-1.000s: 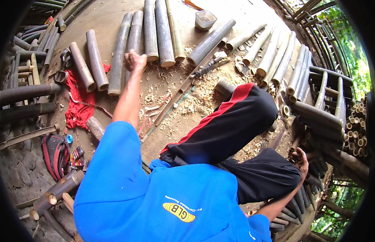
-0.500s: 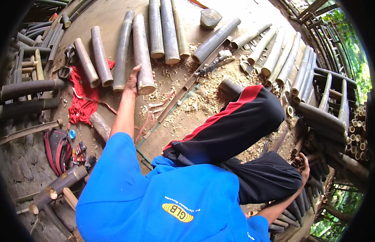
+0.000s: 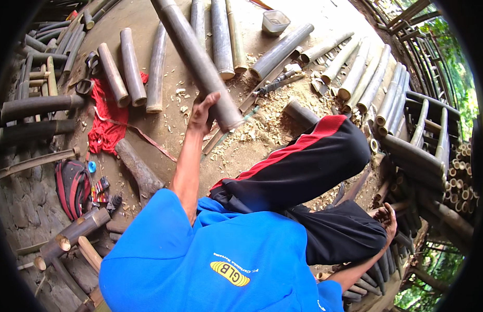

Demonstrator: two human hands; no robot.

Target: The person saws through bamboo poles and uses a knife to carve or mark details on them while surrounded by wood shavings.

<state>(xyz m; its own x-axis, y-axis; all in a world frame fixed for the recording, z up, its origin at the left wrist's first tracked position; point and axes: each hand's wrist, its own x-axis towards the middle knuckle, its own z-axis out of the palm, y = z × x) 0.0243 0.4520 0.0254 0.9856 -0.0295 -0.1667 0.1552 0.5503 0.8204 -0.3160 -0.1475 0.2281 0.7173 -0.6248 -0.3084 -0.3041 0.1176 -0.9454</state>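
My left hand [image 3: 204, 113] is wrapped round the near end of a thick grey-brown bamboo pole [image 3: 194, 54], which slants up and away to the left above the ground. On the right, my right hand [image 3: 388, 221] rests beside my bent knee, its fingers curled; whether anything is in them I cannot make out. Between my left hand and the raised knee, a short bamboo piece [image 3: 301, 113] lies among pale shavings. A tool with a dark wrapped handle [image 3: 278, 84] lies across a split bamboo strip past the held pole.
Several bamboo lengths [image 3: 220, 39] lie fanned out ahead, with more [image 3: 356, 67] at the right. A red cloth [image 3: 103, 125], a forked log [image 3: 139, 169] and a black-red backpack [image 3: 72, 188] lie at the left. A plastic tub [image 3: 275, 22] stands far off; bamboo frames [image 3: 431, 125] stand right.
My left hand has lifted the bamboo pole and swung its near end to the right, tilting it. My right hand has barely moved.
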